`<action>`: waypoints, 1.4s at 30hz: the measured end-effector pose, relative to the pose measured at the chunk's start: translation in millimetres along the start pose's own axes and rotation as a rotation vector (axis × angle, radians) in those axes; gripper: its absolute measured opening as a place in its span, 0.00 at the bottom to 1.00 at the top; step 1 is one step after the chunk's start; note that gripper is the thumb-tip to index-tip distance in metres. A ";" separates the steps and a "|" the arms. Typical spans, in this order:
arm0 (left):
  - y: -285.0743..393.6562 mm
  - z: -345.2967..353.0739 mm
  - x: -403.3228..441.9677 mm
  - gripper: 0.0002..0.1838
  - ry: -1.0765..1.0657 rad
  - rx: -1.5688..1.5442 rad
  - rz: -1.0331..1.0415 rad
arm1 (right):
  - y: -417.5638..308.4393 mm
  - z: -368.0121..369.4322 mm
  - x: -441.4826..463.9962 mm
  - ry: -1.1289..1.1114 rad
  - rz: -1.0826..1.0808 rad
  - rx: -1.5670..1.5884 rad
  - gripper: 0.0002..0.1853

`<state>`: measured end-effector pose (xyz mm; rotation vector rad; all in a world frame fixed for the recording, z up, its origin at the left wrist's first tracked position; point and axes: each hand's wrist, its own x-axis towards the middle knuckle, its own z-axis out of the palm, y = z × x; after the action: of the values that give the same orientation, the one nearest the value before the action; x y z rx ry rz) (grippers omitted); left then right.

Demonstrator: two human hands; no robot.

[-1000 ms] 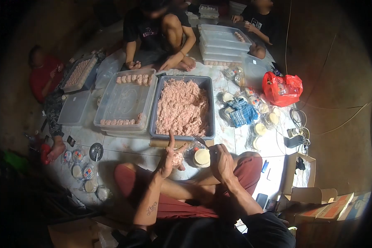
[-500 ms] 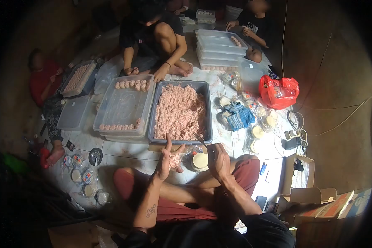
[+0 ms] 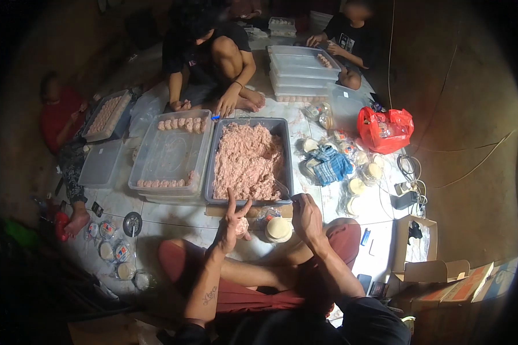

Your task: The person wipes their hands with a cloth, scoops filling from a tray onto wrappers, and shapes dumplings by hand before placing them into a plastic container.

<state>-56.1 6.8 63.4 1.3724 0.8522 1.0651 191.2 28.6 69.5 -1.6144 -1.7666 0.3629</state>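
My left hand [image 3: 229, 229] is curled around a small dumpling of pink minced meat [image 3: 242, 226], its index finger stretched up. My right hand [image 3: 308, 219] grips a fork [image 3: 283, 188], which reaches over the near right corner of a grey tub; its tip is hard to make out against the meat. Pink minced meat [image 3: 247, 158] fills most of the tub [image 3: 289, 155] in front of me. Between my hands, on the floor, stands a stack of round pale wrappers [image 3: 278, 229], with a clear plastic packet [image 3: 266, 215] beside it.
Left of the tub is a clear tray [image 3: 170, 152] with rows of dumplings. Stacked trays [image 3: 302, 75] stand farther back. On the right lie a blue cloth [image 3: 331, 165], more wrappers [image 3: 356, 186] and a red bag [image 3: 385, 130]. A person [image 3: 210, 57] sits opposite; others work around.
The fork has dipped lower at the tub's near right corner, and less of it shows. My left hand keeps the dumpling, slightly lower. The person opposite has moved a hand slightly, and a blue object shows by the tray.
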 end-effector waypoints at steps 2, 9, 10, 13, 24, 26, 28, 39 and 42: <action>-10.8 1.6 -1.6 0.52 0.054 -0.317 -0.118 | 12.1 11.0 0.1 0.026 -0.014 0.061 0.12; -53.6 3.7 -12.8 0.49 0.258 -1.500 -0.354 | 38.2 2.8 -57.9 -0.120 0.031 -0.053 0.15; -56.7 7.2 -21.3 0.47 0.185 -1.630 -0.327 | 32.7 -6.5 -66.4 -0.136 -0.003 -0.044 0.14; -65.7 17.3 -21.9 0.48 0.109 -1.756 -0.397 | -23.7 -40.8 -56.5 -0.196 -0.009 0.150 0.10; -29.9 20.5 -16.8 0.58 -0.016 -1.369 -0.390 | -24.8 -19.9 -34.6 -0.489 -0.456 0.182 0.17; -28.5 18.2 -15.9 0.58 0.010 -1.462 -0.374 | -28.2 -32.3 -29.3 -0.479 -0.469 0.075 0.18; -25.5 19.2 -16.3 0.58 0.019 -1.412 -0.350 | -33.5 -36.3 -34.4 -0.459 -0.437 -0.013 0.20; -39.3 33.3 -6.4 0.50 0.588 -1.141 -0.198 | -57.5 -12.1 -77.2 -0.421 -0.146 0.294 0.12; -45.3 25.7 -17.4 0.49 0.356 -1.240 -0.226 | -43.6 -9.0 -78.5 -0.456 -0.162 0.258 0.12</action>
<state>-33.5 -13.9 17.8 0.0502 0.3934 1.3119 162.1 -56.3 79.4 -1.2618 -2.0654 0.8980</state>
